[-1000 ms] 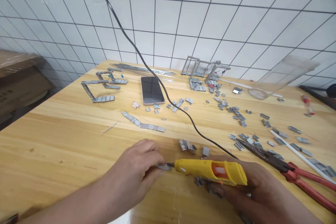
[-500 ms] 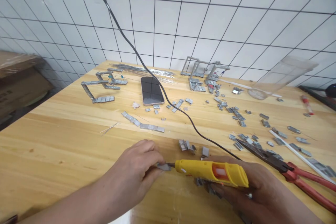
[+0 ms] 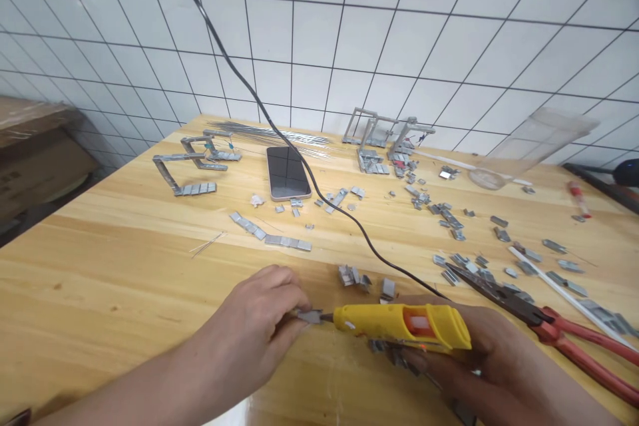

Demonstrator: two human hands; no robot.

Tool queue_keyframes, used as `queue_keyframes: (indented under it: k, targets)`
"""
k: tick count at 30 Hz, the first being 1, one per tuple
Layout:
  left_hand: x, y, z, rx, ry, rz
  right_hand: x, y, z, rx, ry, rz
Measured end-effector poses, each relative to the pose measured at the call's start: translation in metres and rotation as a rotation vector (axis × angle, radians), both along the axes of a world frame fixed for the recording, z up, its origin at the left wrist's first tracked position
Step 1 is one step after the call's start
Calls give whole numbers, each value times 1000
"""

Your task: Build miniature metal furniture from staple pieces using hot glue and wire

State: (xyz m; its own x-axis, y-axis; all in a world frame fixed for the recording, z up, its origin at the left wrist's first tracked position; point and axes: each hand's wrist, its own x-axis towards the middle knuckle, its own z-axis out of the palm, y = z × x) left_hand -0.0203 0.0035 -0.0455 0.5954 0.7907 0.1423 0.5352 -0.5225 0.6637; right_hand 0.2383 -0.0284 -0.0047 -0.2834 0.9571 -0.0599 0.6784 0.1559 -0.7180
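Note:
Wrapped round a yellow hot glue gun [image 3: 374, 323], my right hand [image 3: 492, 346] keeps its nozzle pointing left. The nozzle tip meets a small grey metal piece [image 3: 313, 316]. My left hand [image 3: 272, 323] pinches that piece between thumb and fingers; its far end is hidden by them. Small bent metal clips [image 3: 353, 277] lie just beyond the gun, and more lie partly hidden under it. A black cord [image 3: 369, 239] runs from the upper left down to my right hand.
Long-nose pliers [image 3: 542, 323] with red handles lie at right among scattered metal clips. A phone [image 3: 288, 173], thin metal rods [image 3: 274, 133] and small metal frames [image 3: 197, 189] are farther back. A clear plastic cup [image 3: 534, 146] stands back right; a cardboard box [image 3: 40, 166] is at left.
The metal piece in my left fingers has turned slightly against the nozzle. Both hands stay almost in place, and the whole view has shifted a little.

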Motion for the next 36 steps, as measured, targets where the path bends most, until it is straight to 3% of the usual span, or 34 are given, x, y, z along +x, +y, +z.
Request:
queue_keyframes:
  k: [14,20,23,27,30,36]
  targets:
    - [0,0,-1,20,-3,0,-4,-3,1,-57,127,-93]
    - [-1,2,-2,11,-31,-8,6,-7,0,-258,292,-298]
    - [-1,1,0,-40,-48,-5,12,-7,-1,-223,360,-359]
    - [0,2,6,-196,-110,67,18,-4,-3,-157,332,-331]
    - [0,4,10,-267,-182,101,22,-2,-3,-129,265,-225]
    - [-2,4,5,-104,-87,15,20,0,-3,-72,186,-145]
